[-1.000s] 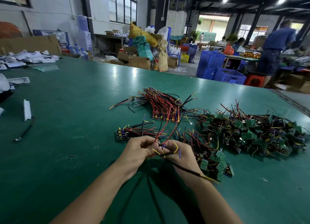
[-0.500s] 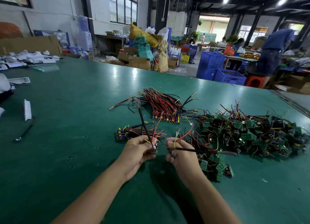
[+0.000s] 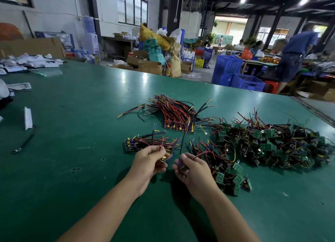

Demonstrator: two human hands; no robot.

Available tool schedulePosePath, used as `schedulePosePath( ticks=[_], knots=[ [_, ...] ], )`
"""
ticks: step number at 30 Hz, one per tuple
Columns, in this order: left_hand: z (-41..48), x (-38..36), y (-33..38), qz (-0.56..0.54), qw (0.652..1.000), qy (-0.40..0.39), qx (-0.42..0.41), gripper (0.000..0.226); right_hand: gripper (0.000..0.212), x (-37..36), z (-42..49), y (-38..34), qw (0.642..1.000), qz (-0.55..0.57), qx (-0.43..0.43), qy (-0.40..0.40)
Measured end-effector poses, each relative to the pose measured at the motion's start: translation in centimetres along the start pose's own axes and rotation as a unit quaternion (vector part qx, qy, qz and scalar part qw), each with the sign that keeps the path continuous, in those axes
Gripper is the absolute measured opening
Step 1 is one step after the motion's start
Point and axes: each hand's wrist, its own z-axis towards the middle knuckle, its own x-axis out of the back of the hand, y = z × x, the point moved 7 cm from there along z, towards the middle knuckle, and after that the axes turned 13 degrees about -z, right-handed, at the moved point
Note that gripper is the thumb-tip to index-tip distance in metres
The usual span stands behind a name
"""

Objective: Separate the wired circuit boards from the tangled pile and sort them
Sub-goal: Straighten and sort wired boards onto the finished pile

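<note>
My left hand [image 3: 149, 161] grips a small wired circuit board [image 3: 164, 159], its wires sticking up. My right hand [image 3: 193, 167] holds a second wired board [image 3: 181, 164] with a dark wire rising from it. The two hands are a little apart above the green table [image 3: 72, 133]. Just beyond my left hand lies a small sorted row of boards [image 3: 134, 144]. Farther back sits a larger sorted bundle [image 3: 178, 117] with red and black wires. The big tangled pile [image 3: 275, 142] lies to the right, and a smaller clump [image 3: 230, 171] sits beside my right hand.
A white paper piece [image 3: 28, 118] and a black cable [image 3: 25, 142] lie at the left. Papers and bags [image 3: 27, 63] cover the far left corner. Blue crates [image 3: 235, 75] and boxes stand past the far edge, where a person in blue [image 3: 293, 60] works.
My hands have drawn apart, each now holding its own board. The wires that crossed between them have come free and stand upward.
</note>
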Motion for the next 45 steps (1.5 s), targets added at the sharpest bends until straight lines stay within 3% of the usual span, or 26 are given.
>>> schedulePosePath(
  ticks=[2,6,9,12,15,22,25,27,29,33,37,40,42,45],
  knots=[
    [0.0,-0.1,0.2,-0.001,1.000,-0.008,-0.023,0.010,0.021,-0.6,-0.2,0.1,0.999,0.032,-0.013,-0.022],
    [-0.3,-0.5,1.1,0.096,0.988,-0.032,-0.114,0.017,0.014,-2.0,-0.7,0.2,0.995,0.049,-0.021,-0.080],
    [-1.1,-1.6,1.9,0.225,0.950,-0.077,-0.203,0.020,0.027,-2.5,-1.0,-0.2,0.992,0.018,0.014,-0.123],
    [-1.6,-2.1,2.3,0.322,0.904,-0.094,-0.266,0.037,0.038,-2.3,-1.1,-0.2,0.993,-0.034,0.033,-0.113],
    [-1.9,-2.6,2.0,0.344,0.885,-0.129,-0.287,0.025,0.035,-2.3,-1.2,-0.3,0.993,-0.042,0.048,-0.100],
    [-1.8,-2.5,1.7,0.300,0.908,-0.195,-0.217,0.023,0.011,-1.9,-1.9,-1.5,0.991,-0.042,0.122,-0.038],
    [-0.7,-0.5,3.3,0.265,0.929,-0.075,-0.245,0.027,0.026,-1.2,-1.9,-1.6,0.989,-0.042,0.140,0.029],
    [0.2,1.3,4.2,0.353,0.896,0.033,-0.267,0.019,0.016,-0.8,-1.9,-1.8,0.987,-0.030,0.149,0.049],
    [0.9,2.8,4.2,0.455,0.852,0.078,-0.246,0.013,0.006,-0.5,-2.1,-2.1,0.987,-0.016,0.153,0.053],
    [0.9,2.5,2.3,0.576,0.792,0.047,-0.195,0.038,0.015,-0.6,-2.1,-2.3,0.989,0.026,0.143,0.037],
    [0.1,-0.1,0.4,0.629,0.751,0.014,-0.203,0.042,0.014,-0.4,-1.9,-2.4,0.988,0.009,0.148,0.038],
    [-0.3,-0.4,0.2,0.597,0.768,0.021,-0.231,0.036,0.010,0.9,-1.6,-3.1,0.950,-0.196,0.206,0.126],
    [-0.1,-0.1,0.1,0.547,0.809,0.016,-0.213,0.031,0.011,1.2,-1.2,-3.4,0.890,-0.361,0.223,0.165],
    [0.4,0.5,0.1,0.434,0.888,0.013,-0.150,0.029,0.017,0.7,-0.3,-3.2,0.835,-0.485,0.212,0.151]
  ],
)
